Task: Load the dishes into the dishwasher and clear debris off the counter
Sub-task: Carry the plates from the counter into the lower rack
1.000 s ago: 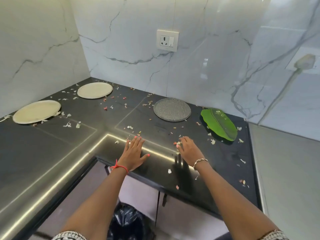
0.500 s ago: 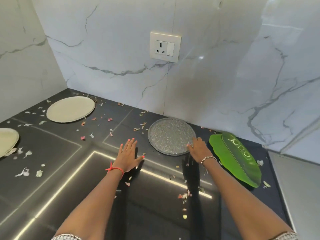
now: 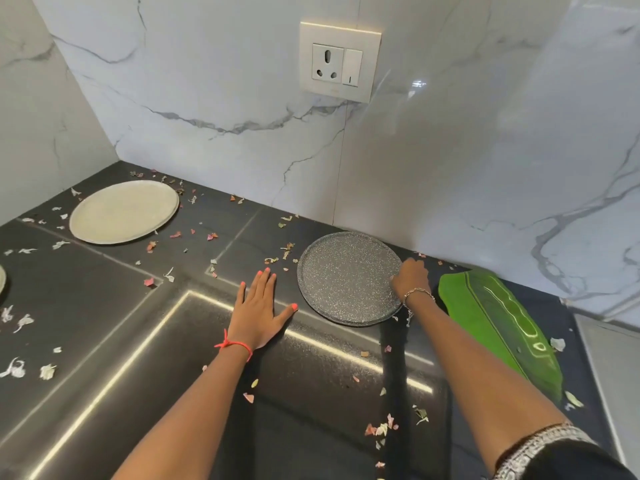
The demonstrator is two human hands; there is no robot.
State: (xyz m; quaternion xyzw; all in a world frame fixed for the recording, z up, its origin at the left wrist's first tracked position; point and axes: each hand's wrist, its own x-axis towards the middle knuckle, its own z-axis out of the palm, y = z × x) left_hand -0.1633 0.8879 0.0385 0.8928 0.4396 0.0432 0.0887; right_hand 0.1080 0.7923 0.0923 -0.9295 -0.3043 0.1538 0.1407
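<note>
Grips with curled right hand (image 3: 410,275) the rim of the speckled plate (image 3: 346,278), flat on the bench (image 3: 104,323) between both hands. Rests left hand (image 3: 258,306) spread flat beside. Seems stiff, probably heavy, breakable; best tilted up by the rim.

Bare counter (image 3: 104,323) lies left; a leaf-shaped green dish (image 3: 498,323) crowds the speckled plate's (image 3: 346,278) right.

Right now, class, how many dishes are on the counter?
4: a cream plate back left; a second cream plate cut off at left edge; a speckled grey plate, right hand gripping its rim; a green leaf dish far right. Others may be off-frame.
</note>
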